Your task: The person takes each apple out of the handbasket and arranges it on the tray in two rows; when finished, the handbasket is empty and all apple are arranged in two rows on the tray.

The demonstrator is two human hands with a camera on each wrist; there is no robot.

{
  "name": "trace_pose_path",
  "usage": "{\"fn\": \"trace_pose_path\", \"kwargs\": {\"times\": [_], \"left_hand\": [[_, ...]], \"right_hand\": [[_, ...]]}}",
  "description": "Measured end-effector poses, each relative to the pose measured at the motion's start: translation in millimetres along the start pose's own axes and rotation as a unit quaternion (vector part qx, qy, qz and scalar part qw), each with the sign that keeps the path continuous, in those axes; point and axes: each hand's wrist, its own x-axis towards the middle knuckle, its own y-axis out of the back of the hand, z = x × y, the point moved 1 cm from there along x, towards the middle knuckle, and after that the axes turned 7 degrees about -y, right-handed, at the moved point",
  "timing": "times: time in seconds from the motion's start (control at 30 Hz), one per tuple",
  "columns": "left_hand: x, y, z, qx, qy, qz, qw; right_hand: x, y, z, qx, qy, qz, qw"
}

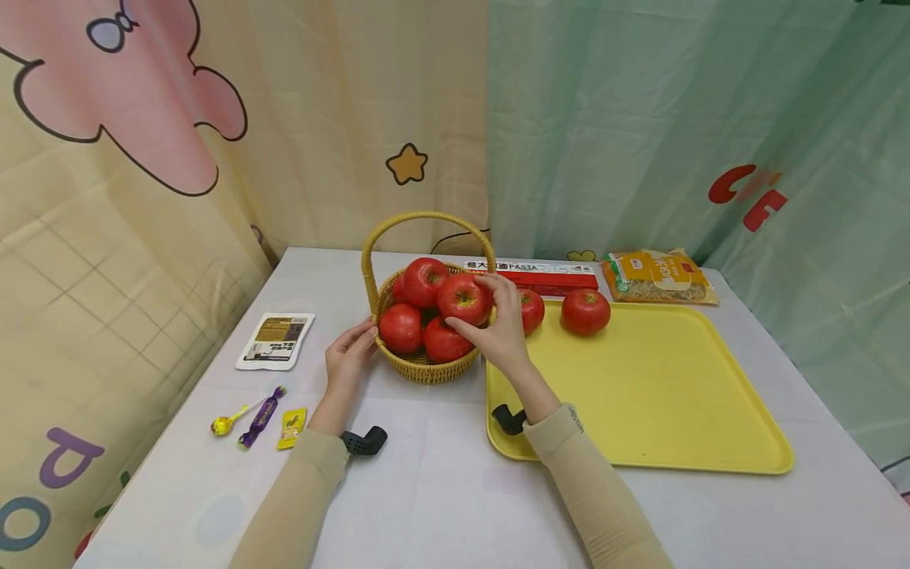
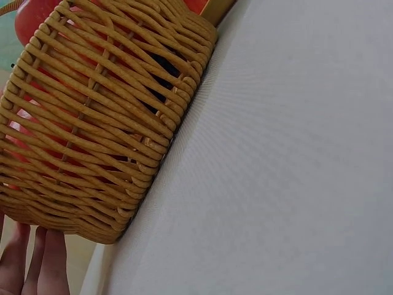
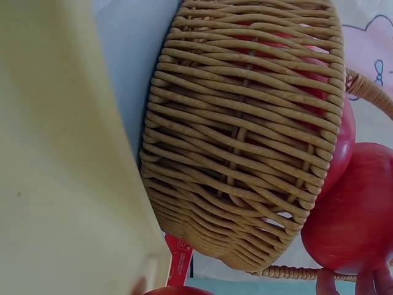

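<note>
In the head view a wicker basket (image 1: 426, 370) with a tall arched handle holds several red apples (image 1: 401, 328). My right hand (image 1: 503, 325) pinches a red apple (image 1: 460, 299) between thumb and fingers, at the top right of the pile. The right wrist view has this apple (image 3: 351, 212) beside the basket's rim, with fingertips against it. My left hand (image 1: 348, 362) rests on the left side of the basket. Its straight fingers (image 2: 52, 264) touch the woven wall (image 2: 92, 123) in the left wrist view.
A yellow tray (image 1: 640, 387) lies right of the basket, with two apples (image 1: 585, 312) at its far edge. Behind are a red pasta box (image 1: 547, 283) and a yellow noodle bag (image 1: 661, 276). At left lie a white packet (image 1: 276, 341), a lollipop (image 1: 223, 425) and wrapped candies (image 1: 263, 417).
</note>
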Motion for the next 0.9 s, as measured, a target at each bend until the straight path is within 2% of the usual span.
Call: {"fn": "trace_pose_path", "kwargs": {"times": [0.43,0.9], "left_hand": [[-0.3,-2.8,1.5,0.0,-0.003,0.021,0.9998],[-0.9,-4.2,2.5,-0.002,-0.007,0.019,0.9998]], "right_hand": [[-1.4,-4.6,1.0,-0.015,0.009,0.014,1.0],[-3.5,-9.1,7.0,-0.032,0.02,0.035,0.999]]}}
